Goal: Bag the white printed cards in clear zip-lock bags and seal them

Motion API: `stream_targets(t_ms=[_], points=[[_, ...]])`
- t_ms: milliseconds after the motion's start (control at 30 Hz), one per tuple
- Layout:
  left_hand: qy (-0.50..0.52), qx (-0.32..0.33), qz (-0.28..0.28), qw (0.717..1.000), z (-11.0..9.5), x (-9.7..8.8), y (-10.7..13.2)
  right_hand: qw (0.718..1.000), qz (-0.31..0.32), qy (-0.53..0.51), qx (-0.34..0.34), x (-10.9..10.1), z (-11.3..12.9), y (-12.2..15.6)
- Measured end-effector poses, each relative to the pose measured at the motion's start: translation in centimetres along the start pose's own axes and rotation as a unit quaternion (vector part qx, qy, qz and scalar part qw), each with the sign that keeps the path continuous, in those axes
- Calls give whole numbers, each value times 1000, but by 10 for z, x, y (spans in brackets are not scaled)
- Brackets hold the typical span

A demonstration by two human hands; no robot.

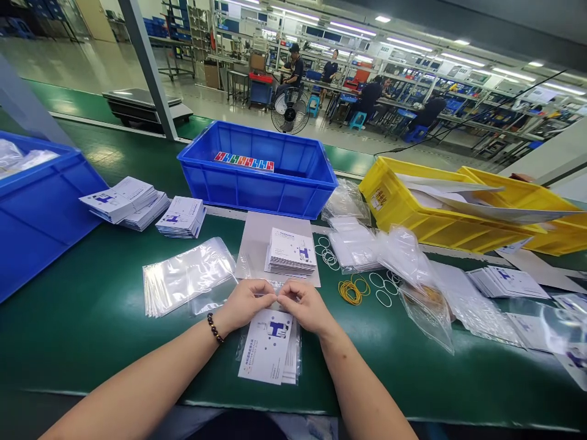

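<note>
Clear plastic bag [298,351], around or under printed cards [266,348] (indistinguishable), lies near the front edge of the counter [92,342]; left hand [251,298] and right hand [303,303] apparently pinch its far end. Even, gentle pressure should prevent creasing.

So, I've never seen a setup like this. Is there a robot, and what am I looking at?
No robot: these are a person's bare hands. There's one picture, from a camera worn on that person's head, looking forward and down, so the arms enter from below.

On the green table lie stacks of printed cards, a pile of clear bags and rubber bands. Blue and yellow bins stand behind.

The left hand and right hand meet, seemingly pinching the top of one bag; a card shows just below their fingertips.
</note>
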State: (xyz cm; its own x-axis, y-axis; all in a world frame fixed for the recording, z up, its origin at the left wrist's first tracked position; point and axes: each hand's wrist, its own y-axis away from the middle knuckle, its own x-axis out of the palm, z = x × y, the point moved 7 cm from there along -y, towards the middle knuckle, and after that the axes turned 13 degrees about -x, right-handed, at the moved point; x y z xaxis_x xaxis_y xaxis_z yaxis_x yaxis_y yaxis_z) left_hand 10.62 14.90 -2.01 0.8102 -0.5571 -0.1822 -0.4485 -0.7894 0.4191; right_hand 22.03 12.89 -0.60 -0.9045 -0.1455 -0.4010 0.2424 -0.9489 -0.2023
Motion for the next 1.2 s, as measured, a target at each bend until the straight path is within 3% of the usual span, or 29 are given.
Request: stream_targets(t_ms=[100, 167, 233, 300, 400, 467, 600, 700, 833, 933, 1033, 1200], points=[[-70, 40, -16, 997, -7, -7, 2, 997, 4, 52, -49, -5, 5, 0], [-141, 60, -73, 985, -12, -22, 4, 993, 0, 87, -76, -9, 6, 1], [-229, 28, -150, 961, -11, -41, 4, 987, -13, 129, -100, -13, 6, 1], [-323, -42, -193, 926, -3, -55, 2, 977, -33, 172, -119, -16, 5, 1], [-431, -96, -163, 882, 11, -58, -2, 968, -47, 214, -126, -16, 5, 2], [-453, -91, -135, 877, 16, -54, -4, 967, -44, 221, -121, -14, 4, 1], [-416, -88, -134, 895, 15, -56, -5, 970, -49, 202, -123, -11, 7, 0], [-317, -62, -136, 937, 6, -56, -1, 982, -49, 140, -119, -3, 7, -1], [-211, 6, -60, 976, -3, -32, 4, 999, -43, -6, -9, 16, -11, -1], [-214, 15, -16, 977, -1, -13, 6, 998, -62, 4, 32, 21, -18, 1], [-160, 10, -6, 987, -1, -7, 5, 985, -91, 145, -34, 14, -6, 2], [17, -20, -33, 999, 3, -13, -3, 931, -50, 307, -190, 24, 15, 5]])
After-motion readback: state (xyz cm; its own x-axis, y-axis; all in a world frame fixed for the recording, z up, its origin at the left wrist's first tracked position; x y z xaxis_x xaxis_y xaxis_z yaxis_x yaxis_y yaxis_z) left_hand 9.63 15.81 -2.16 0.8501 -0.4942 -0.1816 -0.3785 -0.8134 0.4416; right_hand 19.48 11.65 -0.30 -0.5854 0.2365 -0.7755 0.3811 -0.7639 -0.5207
